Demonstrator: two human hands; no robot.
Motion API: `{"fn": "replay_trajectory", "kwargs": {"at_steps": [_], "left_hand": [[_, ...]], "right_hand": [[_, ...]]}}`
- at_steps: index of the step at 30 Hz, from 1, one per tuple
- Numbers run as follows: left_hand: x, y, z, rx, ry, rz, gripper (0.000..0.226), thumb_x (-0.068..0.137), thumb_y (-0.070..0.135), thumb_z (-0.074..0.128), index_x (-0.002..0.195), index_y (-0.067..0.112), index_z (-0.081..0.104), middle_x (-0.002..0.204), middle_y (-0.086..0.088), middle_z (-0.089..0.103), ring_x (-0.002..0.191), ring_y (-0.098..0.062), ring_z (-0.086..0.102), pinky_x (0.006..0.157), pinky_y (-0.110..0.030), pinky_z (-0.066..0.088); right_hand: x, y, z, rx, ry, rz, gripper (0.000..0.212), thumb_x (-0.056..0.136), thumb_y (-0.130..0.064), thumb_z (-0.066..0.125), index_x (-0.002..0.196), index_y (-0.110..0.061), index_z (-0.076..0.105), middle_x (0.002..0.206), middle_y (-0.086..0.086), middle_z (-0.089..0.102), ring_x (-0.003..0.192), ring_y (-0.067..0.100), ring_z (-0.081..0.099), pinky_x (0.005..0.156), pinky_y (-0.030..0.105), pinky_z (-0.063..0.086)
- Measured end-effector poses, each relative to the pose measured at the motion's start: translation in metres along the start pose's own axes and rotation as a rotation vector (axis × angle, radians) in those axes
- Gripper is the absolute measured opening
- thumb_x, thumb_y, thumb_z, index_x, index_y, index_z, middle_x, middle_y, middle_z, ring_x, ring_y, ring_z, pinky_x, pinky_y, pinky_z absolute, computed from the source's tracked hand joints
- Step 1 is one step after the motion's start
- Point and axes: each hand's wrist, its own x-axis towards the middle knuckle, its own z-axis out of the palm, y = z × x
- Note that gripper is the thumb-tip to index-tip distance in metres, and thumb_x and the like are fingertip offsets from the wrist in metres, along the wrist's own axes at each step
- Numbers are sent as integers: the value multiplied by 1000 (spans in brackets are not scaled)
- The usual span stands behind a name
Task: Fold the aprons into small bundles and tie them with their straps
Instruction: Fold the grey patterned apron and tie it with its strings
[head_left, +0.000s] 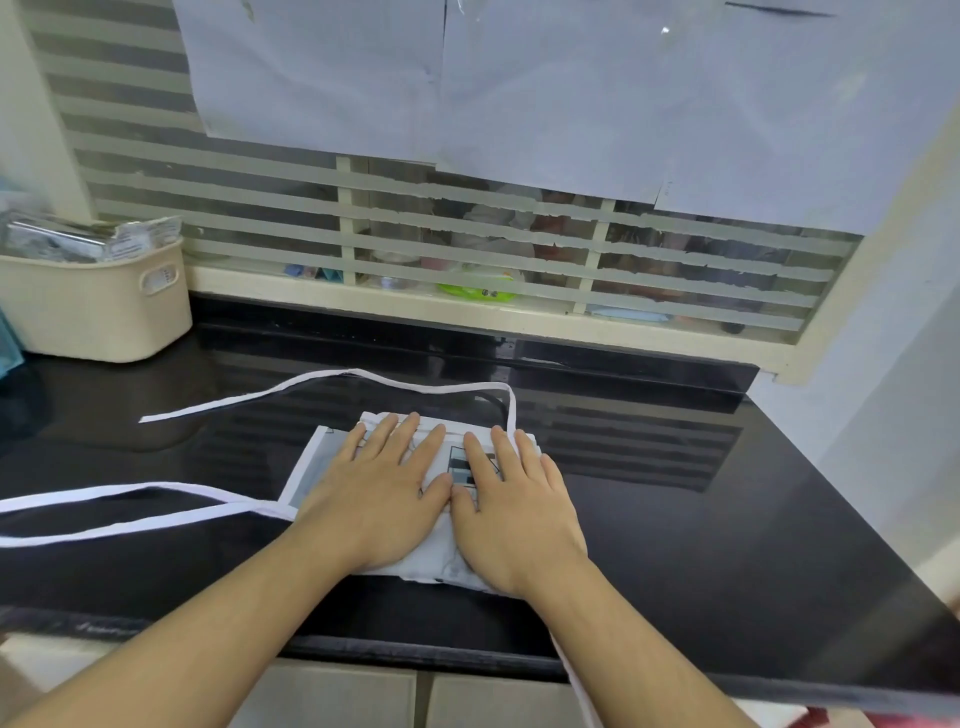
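— Right, item one: what lies on the worktop?

— Folded apron, white with a grey and black printed panel, a small flat bundle. Location: on the black glossy worktop, near its front edge, roughly mid-width.

— And the hands?

— Left hand: flat on the apron, fingers straight and slightly spread, pressing down, gripping nothing. Right hand: likewise flat, fingers straight, pressing on the right half of the apron. The two thumbs meet over the apron's middle.

— Straps?

— Upper strap: white, leaves the apron's far right corner by the right hand's fingertips, runs up, then bends left across the worktop and ends loose well to the left of the apron. Lower strap: white, joins the apron's near left corner and runs left out of view in two lines, one above the other. A further white strip hangs over the worktop's front edge, below the right forearm; whether it belongs to the apron I cannot tell.

— Anything else listed?

— Basket: cream plastic, slotted handle, standing on the worktop far to the left and behind the apron, holding clear packets. Window: behind the apron, beyond the worktop's back edge, glass with frosted horizontal stripes. Paper sheets: pale, covering the upper part of that window. Cabinet fronts: pale, below the worktop's front edge, between the forearms.
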Motion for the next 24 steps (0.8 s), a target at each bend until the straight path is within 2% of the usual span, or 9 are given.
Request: {"fn": "replay_trajectory", "kwargs": {"at_steps": [4,8,14,16,18,20,22,24], "left_hand": [[0,1,-1,3,-12,-5,66,104,62,7,163,41,-12,173,7,-18,158,-13,-20,129,-44,-12],[-1,2,-1,-1,-7,-8,65,104,62,7,163,41,-12,173,6,-18,158,-14,-20,129,-44,-12],[-19,24,0,-43,-1,-122,70,104,63,7,164,35,-14,173,0,-21,158,-20,-23,128,-48,-13],[-24,34,0,-76,-6,-161,82,96,77,7,164,35,-15,172,-2,-23,157,-23,-25,127,-50,-16],[-25,38,-1,-97,-23,-174,99,82,94,5,162,40,-16,171,-2,-24,157,-25,-27,126,-51,-18],[-25,37,-1,-80,-28,-176,106,74,100,5,161,44,-17,171,-3,-24,156,-27,-28,126,-53,-16],[-24,36,0,-63,-23,-180,106,73,100,5,162,44,-15,172,-4,-23,157,-27,-28,126,-54,-15],[-24,37,2,-54,-19,-179,107,73,100,4,162,44,-14,172,-4,-22,157,-27,-27,126,-54,-15]], "right_hand": [[0,0,-2,-4,-22,11,85,85,-62,-9,165,-33,-4,174,-1,-12,159,22,-19,130,46,-4],[1,2,-3,-12,-46,6,66,105,-55,12,166,-32,-4,174,-1,-13,159,22,-20,130,46,-4],[-3,21,-13,0,-46,-126,63,108,-52,18,166,-33,3,174,-6,-7,159,17,-16,130,40,-3],[-5,33,-18,117,-31,-173,58,110,-44,25,166,-33,12,174,-8,2,160,13,-7,131,36,1],[-15,44,-25,304,63,-127,53,109,-33,36,162,-28,30,168,-10,26,155,9,17,129,33,17],[-38,50,-34,403,255,20,33,105,-27,46,137,-25,50,137,-13,47,128,8,44,110,32,40],[-72,51,-42,329,371,171,10,100,-38,50,101,-28,52,106,-16,51,99,10,51,84,31,47],[-108,44,-49,212,287,250,28,96,-51,50,81,-28,43,86,-10,53,82,12,52,67,31,43]]}}
